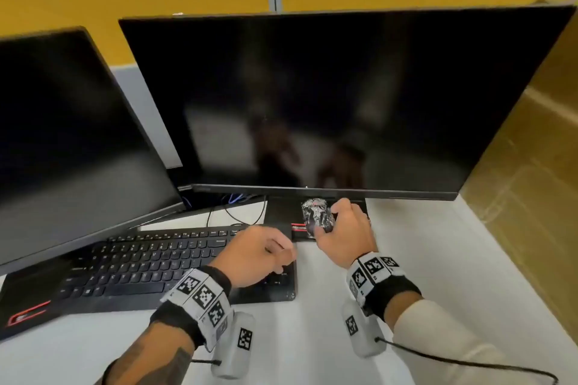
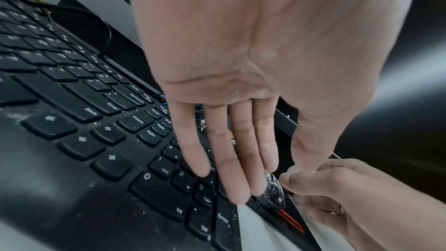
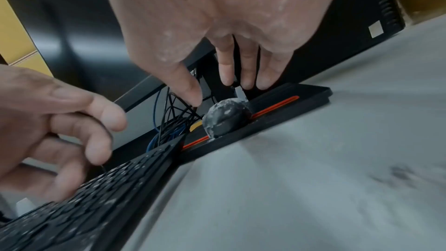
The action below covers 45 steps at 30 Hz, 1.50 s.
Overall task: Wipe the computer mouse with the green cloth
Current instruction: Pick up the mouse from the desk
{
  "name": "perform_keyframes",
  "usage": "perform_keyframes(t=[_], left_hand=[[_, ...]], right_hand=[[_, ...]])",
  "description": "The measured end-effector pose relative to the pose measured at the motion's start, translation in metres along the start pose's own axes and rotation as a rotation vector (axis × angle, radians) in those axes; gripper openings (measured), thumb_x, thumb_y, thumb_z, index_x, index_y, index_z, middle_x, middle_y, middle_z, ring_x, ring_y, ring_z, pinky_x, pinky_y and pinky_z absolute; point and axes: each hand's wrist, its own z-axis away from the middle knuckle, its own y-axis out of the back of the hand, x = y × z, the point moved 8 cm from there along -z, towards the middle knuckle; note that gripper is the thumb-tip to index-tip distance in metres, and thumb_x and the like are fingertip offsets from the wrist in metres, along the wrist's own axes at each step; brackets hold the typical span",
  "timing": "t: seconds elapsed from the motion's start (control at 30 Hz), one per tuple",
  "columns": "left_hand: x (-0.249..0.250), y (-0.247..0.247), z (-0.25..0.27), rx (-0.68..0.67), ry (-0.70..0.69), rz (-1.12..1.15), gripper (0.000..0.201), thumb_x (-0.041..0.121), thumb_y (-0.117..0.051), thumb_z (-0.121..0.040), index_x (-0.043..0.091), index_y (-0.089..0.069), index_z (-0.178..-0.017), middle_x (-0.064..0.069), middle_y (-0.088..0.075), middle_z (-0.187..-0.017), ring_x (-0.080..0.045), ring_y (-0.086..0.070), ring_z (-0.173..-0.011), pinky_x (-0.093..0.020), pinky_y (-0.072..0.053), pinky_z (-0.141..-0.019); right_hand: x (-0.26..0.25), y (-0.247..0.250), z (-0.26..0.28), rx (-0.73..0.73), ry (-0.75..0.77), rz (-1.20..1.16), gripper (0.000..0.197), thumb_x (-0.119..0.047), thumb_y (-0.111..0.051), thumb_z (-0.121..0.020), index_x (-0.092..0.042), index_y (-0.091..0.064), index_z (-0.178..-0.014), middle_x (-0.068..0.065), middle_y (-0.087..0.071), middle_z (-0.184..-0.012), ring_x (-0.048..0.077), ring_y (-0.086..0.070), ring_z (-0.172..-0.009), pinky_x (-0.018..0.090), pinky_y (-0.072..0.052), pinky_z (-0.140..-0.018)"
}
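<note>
1. Right hand (image 1: 344, 228): fingers loosely spread around the computer mouse (image 1: 317, 216); in the right wrist view the fingertips (image 3: 248, 83) hang just past it, so whether they grasp it cannot be told.
2. Left hand (image 1: 256, 256): relaxed and holding nothing, above the right end of the keyboard (image 1: 150, 266).
3. The mouse, black and streaked with white residue, rests on the monitor stand base (image 3: 301, 96), right of the keyboard.
4. Handling, as a judgement: light, rigid, smooth-shelled; the powdery coat may make it slippery. Best taken by its two flanks, top left exposed.
5. No green cloth is visible in any view.
</note>
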Motion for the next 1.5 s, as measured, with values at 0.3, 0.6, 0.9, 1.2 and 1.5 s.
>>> perform_keyframes(t=[0.3,0.6,0.9,1.2,1.5], left_hand=[[0.004,0.012,-0.013,0.049,-0.152,-0.008,0.008,0.021,-0.075,-0.093,0.026,-0.08,-0.09,0.002,-0.083,-0.084,-0.015,-0.08,-0.078,-0.02,-0.054,-0.071],[0.016,0.02,-0.017,0.155,-0.212,-0.051,0.012,0.028,-0.072,-0.096,0.019,-0.079,-0.099,-0.001,-0.083,-0.092,-0.02,-0.081,-0.086,-0.046,-0.062,-0.09],[0.014,-0.018,0.039,0.224,-0.232,0.023,0.029,0.042,-0.067,-0.1,0.016,-0.077,-0.112,-0.001,-0.083,-0.099,-0.019,-0.08,-0.087,-0.037,-0.065,-0.086],[-0.003,-0.033,0.122,0.156,-0.188,0.433,0.034,0.04,-0.067,-0.101,0.006,-0.073,-0.105,-0.008,-0.081,-0.094,-0.02,-0.078,-0.088,-0.047,-0.06,-0.101],[-0.06,0.032,0.182,0.226,-0.241,0.44,0.025,0.023,-0.064,-0.104,0.021,-0.069,-0.128,-0.008,-0.08,-0.119,-0.027,-0.079,-0.105,-0.05,-0.061,-0.099]], right_hand=[[-0.007,-0.024,-0.018,0.071,-0.014,0.078,0.078,-0.046,-0.085,-0.074,-0.02,-0.047,-0.136,0.009,-0.061,-0.134,0.033,-0.059,-0.126,0.041,-0.055,-0.099],[-0.001,-0.01,-0.007,0.09,0.051,0.061,0.067,-0.037,-0.083,-0.074,-0.014,-0.055,-0.13,0.008,-0.066,-0.117,0.03,-0.064,-0.108,0.033,-0.047,-0.075],[-0.006,0.032,0.083,0.281,0.244,-0.13,0.041,-0.033,-0.084,-0.067,-0.021,-0.056,-0.095,-0.004,-0.065,-0.092,0.018,-0.062,-0.087,0.03,-0.048,-0.063],[-0.043,0.017,0.179,0.35,0.508,-0.327,0.045,-0.041,-0.081,-0.061,-0.029,-0.051,-0.092,-0.005,-0.065,-0.09,0.017,-0.063,-0.085,0.028,-0.05,-0.062],[-0.108,-0.026,0.196,0.113,0.632,-0.517,0.04,-0.025,-0.091,-0.075,-0.025,-0.063,-0.103,-0.009,-0.068,-0.105,0.012,-0.071,-0.09,0.031,-0.062,-0.079]])
